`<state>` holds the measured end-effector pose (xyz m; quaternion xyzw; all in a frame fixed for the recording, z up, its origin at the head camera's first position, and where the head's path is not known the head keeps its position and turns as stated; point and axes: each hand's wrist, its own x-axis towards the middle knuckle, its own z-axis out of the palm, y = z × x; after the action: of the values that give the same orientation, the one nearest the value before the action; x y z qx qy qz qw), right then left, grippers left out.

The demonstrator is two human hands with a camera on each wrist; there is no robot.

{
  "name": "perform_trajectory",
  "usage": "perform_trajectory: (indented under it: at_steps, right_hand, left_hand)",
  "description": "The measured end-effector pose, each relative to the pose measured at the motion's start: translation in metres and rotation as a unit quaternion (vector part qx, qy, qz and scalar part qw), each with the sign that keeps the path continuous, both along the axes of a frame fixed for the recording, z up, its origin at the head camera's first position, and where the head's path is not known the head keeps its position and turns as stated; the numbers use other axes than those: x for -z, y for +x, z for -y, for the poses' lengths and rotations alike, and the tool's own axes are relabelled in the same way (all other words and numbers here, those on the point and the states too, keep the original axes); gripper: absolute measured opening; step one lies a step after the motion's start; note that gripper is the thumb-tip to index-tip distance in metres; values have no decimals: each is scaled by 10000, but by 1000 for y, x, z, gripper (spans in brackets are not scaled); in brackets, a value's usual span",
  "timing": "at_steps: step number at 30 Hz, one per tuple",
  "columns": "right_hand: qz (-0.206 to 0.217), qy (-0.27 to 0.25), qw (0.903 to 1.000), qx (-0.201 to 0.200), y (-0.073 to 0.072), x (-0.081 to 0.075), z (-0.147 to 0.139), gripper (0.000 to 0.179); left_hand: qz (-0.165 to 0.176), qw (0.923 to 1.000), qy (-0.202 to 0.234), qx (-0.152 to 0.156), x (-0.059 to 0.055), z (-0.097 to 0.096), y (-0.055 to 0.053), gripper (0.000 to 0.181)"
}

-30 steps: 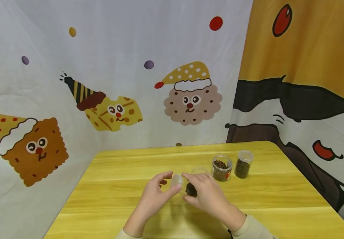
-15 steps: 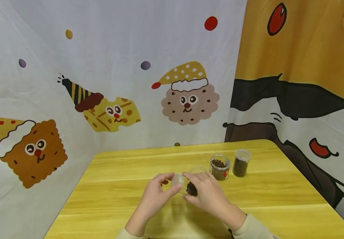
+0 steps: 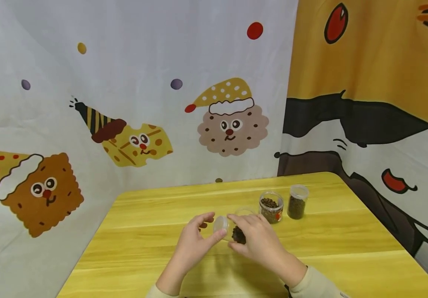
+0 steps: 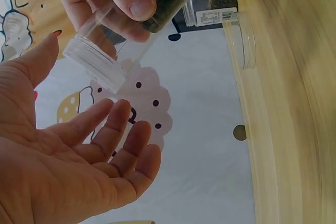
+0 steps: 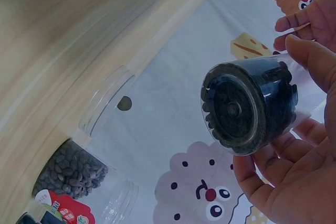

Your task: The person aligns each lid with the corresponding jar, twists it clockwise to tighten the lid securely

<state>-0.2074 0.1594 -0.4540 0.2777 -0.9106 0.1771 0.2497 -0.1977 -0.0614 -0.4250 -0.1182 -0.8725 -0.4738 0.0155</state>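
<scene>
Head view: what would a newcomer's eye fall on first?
Probably the cartoon backdrop, where a square biscuit, a cheese wedge and a round cookie wear hats from left to centre. Next, low in the middle, the right hand holds a dark-filled clear jar tipped on its side, its lid toward the left hand. Farther back, on the table's right, stand a red-labelled jar and a slimmer capped jar.

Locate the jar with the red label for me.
In the head view, the red-labelled jar stands right of centre on the table, just left of the narrower jar and beyond the right hand.
</scene>
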Motion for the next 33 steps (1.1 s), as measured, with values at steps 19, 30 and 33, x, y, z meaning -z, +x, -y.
perform_trajectory:
  at_steps: [19,30,33]
  right_hand:
    - [-43,60,10000,-29,3,1,-5,78]
    - [-182,85,9998,57,1,2,-4,79]
    - [-315,128,9994,43,1,2,-4,79]
  left_hand:
    - [-68,9999,1,125,1,-2,4,62]
    - [-7,10000,84,1,6,-3,-1,68]
    - [-144,9999,19,66,6,-4,-2,65]
